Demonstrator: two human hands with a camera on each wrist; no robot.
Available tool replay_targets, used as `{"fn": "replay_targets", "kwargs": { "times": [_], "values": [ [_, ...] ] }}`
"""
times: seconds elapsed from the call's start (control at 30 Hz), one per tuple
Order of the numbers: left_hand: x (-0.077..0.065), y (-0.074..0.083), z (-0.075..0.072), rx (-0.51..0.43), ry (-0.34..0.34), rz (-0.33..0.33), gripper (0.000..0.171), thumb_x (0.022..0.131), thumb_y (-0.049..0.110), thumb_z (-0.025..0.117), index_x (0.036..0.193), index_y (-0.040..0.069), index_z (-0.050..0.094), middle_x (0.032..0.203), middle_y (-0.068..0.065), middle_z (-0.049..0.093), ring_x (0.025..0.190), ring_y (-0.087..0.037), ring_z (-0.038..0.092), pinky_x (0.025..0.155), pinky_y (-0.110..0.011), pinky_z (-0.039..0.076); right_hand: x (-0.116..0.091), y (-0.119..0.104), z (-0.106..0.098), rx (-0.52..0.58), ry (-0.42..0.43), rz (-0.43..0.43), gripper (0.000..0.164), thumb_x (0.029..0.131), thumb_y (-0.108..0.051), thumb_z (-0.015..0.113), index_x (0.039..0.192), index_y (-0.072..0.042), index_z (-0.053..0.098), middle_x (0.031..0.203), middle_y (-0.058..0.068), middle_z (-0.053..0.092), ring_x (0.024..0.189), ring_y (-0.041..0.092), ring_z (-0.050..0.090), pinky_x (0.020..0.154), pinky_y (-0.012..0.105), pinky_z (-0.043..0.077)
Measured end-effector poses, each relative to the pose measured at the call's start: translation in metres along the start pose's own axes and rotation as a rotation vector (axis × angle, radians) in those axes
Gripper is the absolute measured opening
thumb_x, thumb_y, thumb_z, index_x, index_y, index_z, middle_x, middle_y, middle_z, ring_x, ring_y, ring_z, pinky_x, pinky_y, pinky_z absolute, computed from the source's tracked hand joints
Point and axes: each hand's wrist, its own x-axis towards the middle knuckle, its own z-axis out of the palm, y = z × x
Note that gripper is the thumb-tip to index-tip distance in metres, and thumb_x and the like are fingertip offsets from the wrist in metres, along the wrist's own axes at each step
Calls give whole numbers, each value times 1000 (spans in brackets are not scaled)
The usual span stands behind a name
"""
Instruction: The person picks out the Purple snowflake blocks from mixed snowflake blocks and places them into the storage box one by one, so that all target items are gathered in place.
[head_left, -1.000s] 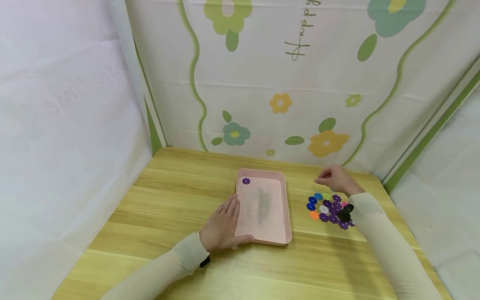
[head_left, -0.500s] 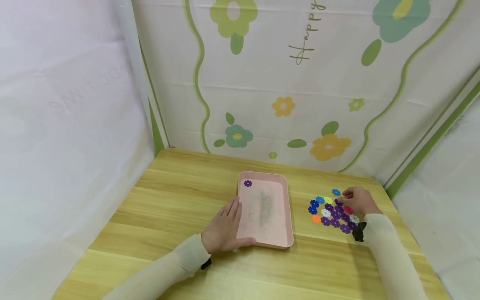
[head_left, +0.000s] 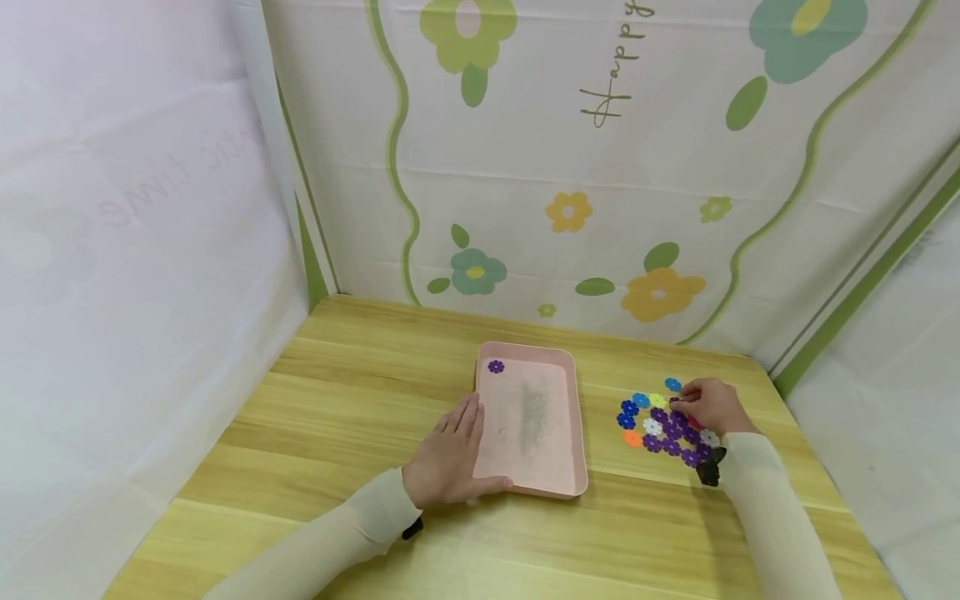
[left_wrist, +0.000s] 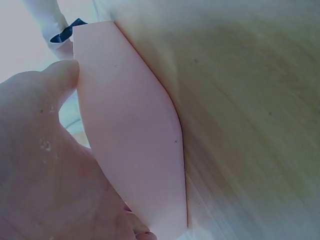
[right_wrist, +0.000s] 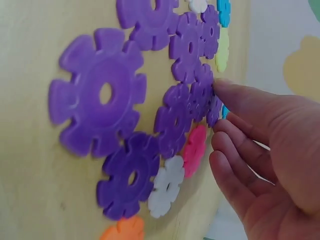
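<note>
My left hand (head_left: 447, 457) rests along the left side and near corner of a shallow pink tray (head_left: 579, 417), with fingers straight. In the left wrist view, the thumb touches the rim of the tray's outer wall (left_wrist: 131, 115). One purple snowflake disc (head_left: 496, 367) lies inside, at the tray's far left corner. To the right, my right hand (head_left: 716, 406) is at the far side of a group of loose snowflake discs. In the right wrist view, its thumb and fingers (right_wrist: 240, 100) close around the edge of a purple snowflake disc (right_wrist: 214, 111), which is partly hidden.
Around it lie several purple discs (right_wrist: 100, 92), plus dark blue (head_left: 626, 420), orange (head_left: 633, 438), white (head_left: 652, 427), yellow (head_left: 657, 401), pink (right_wrist: 194, 150) and light blue discs (head_left: 672, 384). Printed cloth walls (head_left: 525, 167) enclose the wooden table (head_left: 360, 367).
My right hand has come down from above the far side of the discs to the table and closed at a purple disc. The left hand stays on the tray.
</note>
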Motion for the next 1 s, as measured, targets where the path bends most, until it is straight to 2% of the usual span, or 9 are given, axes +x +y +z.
{"fn": "replay_targets", "kwargs": {
  "times": [0.17,0.3,0.5,0.63,0.7,0.8,0.9,1.0],
  "values": [
    [-1,1,0,-1,3,10,118,94,85,45,161,-11,30,171,-29,26,160,-41,30,128,-49,36,0,0,0,41,-41,39,38,98,-28,78,115,6,74,100,17,76,79,21,67,68,36,59],
    [-1,0,3,-5,13,12,117,94,85,43,161,-10,30,171,-29,27,160,-41,31,129,-49,35,2,-1,-4,98,-79,70,27,100,-26,74,104,1,76,92,12,76,71,20,64,62,33,55],
    [-1,1,-2,3,4,1,119,93,86,47,161,-11,30,171,-29,26,160,-41,31,128,-50,36,4,-11,-19,3,-125,-4,28,106,-23,64,93,-2,76,88,10,77,74,21,65,68,34,53],
    [-1,0,3,6,13,1,120,93,87,43,161,-11,29,172,-29,25,161,-41,29,128,-51,36,-1,-23,-28,-45,-154,-67,30,107,-22,62,91,-1,76,86,10,75,71,19,59,68,34,49],
    [0,-1,7,-2,29,5,119,93,87,42,161,-11,30,171,-30,26,160,-42,31,127,-51,37,-4,-31,-31,-31,-180,-90,32,107,-22,62,88,0,75,79,9,72,65,17,54,68,34,47],
    [-1,0,4,-22,24,2,117,94,85,45,161,-10,30,171,-30,26,160,-42,30,127,-51,37,-6,-45,-33,35,-239,-99,38,109,-22,60,80,1,68,67,7,65,57,16,49,71,33,47],
    [-2,1,-2,-35,4,-5,117,93,83,50,161,-11,30,171,-30,27,160,-42,30,128,-51,37,-8,-59,-32,108,-281,-98,34,109,-22,60,89,2,72,71,6,67,60,15,56,72,35,55],
    [-2,1,-1,-25,2,-9,117,94,83,48,162,-10,29,172,-29,26,161,-41,29,128,-50,36,-7,-75,-29,158,-307,-99,30,109,-22,60,104,4,75,81,8,70,69,17,60,74,35,60]
  ]
}}
